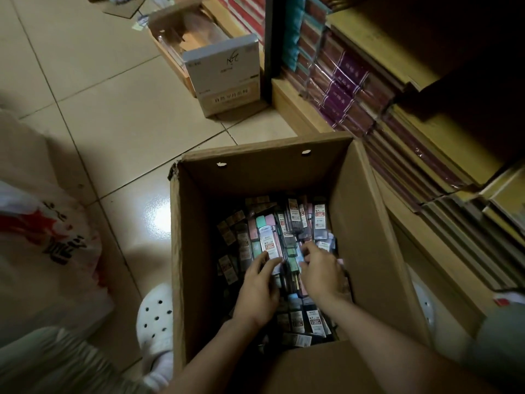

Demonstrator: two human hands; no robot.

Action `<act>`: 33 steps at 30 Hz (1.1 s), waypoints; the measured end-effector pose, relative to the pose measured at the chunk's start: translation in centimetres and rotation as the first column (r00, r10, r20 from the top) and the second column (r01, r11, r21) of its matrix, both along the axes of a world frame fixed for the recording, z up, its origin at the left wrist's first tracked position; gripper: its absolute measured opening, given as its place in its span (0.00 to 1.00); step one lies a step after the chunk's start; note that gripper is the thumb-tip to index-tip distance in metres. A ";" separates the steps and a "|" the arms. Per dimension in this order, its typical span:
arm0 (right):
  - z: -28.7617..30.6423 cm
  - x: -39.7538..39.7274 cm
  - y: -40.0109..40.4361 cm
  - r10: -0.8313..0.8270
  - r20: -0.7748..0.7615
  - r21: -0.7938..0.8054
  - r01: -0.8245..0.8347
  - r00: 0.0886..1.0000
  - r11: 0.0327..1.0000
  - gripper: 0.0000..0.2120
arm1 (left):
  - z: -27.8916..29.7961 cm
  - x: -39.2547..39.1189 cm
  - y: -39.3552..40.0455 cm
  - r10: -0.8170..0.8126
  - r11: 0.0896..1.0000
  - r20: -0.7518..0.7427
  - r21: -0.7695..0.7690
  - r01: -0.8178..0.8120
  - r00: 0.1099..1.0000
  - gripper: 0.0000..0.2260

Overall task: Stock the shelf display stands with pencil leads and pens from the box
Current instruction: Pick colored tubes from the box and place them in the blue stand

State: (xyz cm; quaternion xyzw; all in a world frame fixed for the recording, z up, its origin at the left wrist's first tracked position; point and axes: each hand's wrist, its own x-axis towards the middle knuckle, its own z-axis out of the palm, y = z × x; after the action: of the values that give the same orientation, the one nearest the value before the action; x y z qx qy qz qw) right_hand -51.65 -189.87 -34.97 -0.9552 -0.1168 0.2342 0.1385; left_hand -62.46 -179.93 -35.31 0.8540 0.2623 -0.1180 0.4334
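A tiled floor carries a wooden shelf unit packed with wrapped notebooks on the right, a white carton beside it, and an open cardboard box in the middle. The bottom of the box is covered with a loose heap of pencil lead packs in small clear cases. Both hands are down inside it: the left hand rests relaxed on one clear pack, and the right hand lies beside it with fingers loosely curled on the heap.
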 end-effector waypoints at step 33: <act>-1.6 0.3 2.7 -0.166 -0.105 0.186 0.183 0.981 0.965 0.21 | -0.9 2.8 1.2 0.731 0.410 -0.195 -0.640 -0.650 0.654 0.11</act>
State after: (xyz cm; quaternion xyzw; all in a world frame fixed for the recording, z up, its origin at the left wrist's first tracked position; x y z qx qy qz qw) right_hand -51.32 -187.21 -36.56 -0.9322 -0.0483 0.2508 0.2565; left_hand -59.70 -178.70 -36.17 0.4609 0.5050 0.0359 0.7289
